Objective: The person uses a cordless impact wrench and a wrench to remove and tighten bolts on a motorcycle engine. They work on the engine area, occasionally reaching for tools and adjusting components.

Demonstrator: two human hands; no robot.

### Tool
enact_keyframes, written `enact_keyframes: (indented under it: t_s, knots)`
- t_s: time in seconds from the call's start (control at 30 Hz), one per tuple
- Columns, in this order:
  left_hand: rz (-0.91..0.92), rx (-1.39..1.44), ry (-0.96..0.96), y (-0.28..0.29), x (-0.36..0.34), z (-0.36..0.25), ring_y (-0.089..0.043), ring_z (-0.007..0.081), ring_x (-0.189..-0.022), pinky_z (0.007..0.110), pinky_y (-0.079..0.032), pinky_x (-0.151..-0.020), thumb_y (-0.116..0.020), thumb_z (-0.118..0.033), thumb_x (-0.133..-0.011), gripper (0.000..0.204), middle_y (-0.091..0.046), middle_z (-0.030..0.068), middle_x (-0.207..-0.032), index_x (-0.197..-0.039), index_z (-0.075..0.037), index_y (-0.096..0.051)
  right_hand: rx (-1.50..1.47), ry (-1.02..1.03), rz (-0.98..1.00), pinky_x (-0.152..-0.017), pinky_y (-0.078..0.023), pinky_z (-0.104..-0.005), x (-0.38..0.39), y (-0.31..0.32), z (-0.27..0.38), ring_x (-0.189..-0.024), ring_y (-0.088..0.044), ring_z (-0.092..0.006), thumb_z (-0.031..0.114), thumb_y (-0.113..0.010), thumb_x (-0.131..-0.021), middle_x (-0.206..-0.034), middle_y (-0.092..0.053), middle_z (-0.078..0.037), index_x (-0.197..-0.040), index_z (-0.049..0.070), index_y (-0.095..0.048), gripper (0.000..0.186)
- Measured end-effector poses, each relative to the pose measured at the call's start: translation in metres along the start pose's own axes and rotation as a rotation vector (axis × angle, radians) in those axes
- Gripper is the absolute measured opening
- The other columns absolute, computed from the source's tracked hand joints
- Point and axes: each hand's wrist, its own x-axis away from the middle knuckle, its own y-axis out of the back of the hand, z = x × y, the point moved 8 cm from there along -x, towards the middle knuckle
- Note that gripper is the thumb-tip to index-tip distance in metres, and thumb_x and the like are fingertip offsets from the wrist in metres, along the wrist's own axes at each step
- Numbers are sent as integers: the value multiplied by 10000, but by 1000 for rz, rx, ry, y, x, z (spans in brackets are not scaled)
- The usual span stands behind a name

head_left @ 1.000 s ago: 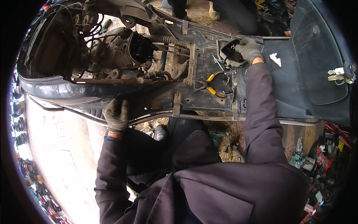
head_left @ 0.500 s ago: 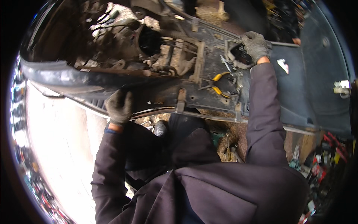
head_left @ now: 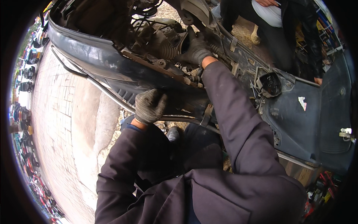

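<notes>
My left hand (head_left: 151, 106), in a grey knit glove, is closed at the near edge of the dark body panel (head_left: 175, 102), its fingers curled and partly hidden. My right hand (head_left: 195, 48), gloved alike, reaches into the opening of the vehicle body among greasy parts. Its fingers are spread beside a ribbed rubber hose (head_left: 169, 50); whether they press on it is hard to see. Right of my forearm, a gauge cluster (head_left: 270, 83) with a dark face lies on the flat floor panel (head_left: 294, 123).
Across the vehicle a person in dark trousers (head_left: 270, 41) crouches, one hand by the panel's far edge. A metal rail (head_left: 95, 84) runs along the near side. Paving (head_left: 59, 100) spreads to the left, with parked vehicles beyond. Assorted coloured items (head_left: 324, 190) lie at lower right.
My right hand has left the gauge cluster and moved left into the opening. My right sleeve now covers the yellow-handled pliers' spot. The view has shifted; my left hand stays at the panel edge.
</notes>
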Motion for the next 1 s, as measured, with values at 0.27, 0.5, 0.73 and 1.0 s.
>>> enact_keyframes:
  t_s: [0.27,0.5,0.73,1.0]
  knots:
    - [18,66,28,2,0,5,-587,327,-562,359,-460,-522,-669,-105,-813,113,-579,166,-642,-752,-19,-626,-93,205,-125,-1056,-418,-460,-24,-11,-6,-1246,-467,-428,473,-906,-466,-1325,-501,-244,-1472,113,-277,1240]
    - [-41,99,6,1,4,10,-578,167,-536,301,-465,-525,-697,-119,-835,131,-600,121,-616,-778,-17,-639,-282,78,-265,-979,-460,-407,25,27,-37,-1157,-563,-337,218,-837,-699,-1246,-573,-200,-1438,46,-337,908]
    - [-19,74,24,-1,8,21,-614,123,-624,277,-491,-569,-707,-149,-865,178,-668,105,-699,-861,24,-669,-1187,149,-209,-579,-538,-254,208,17,-107,-674,-672,-161,266,-757,-841,-844,-698,-111,-1093,9,-647,377]
    - [-93,-62,-11,6,9,44,-634,143,-786,273,-504,-754,-693,-162,-895,206,-718,88,-899,-1004,12,-703,-735,-607,33,-701,-516,-313,453,-159,-265,-771,-649,-190,54,-630,-821,-827,-689,-88,-943,-30,-670,154]
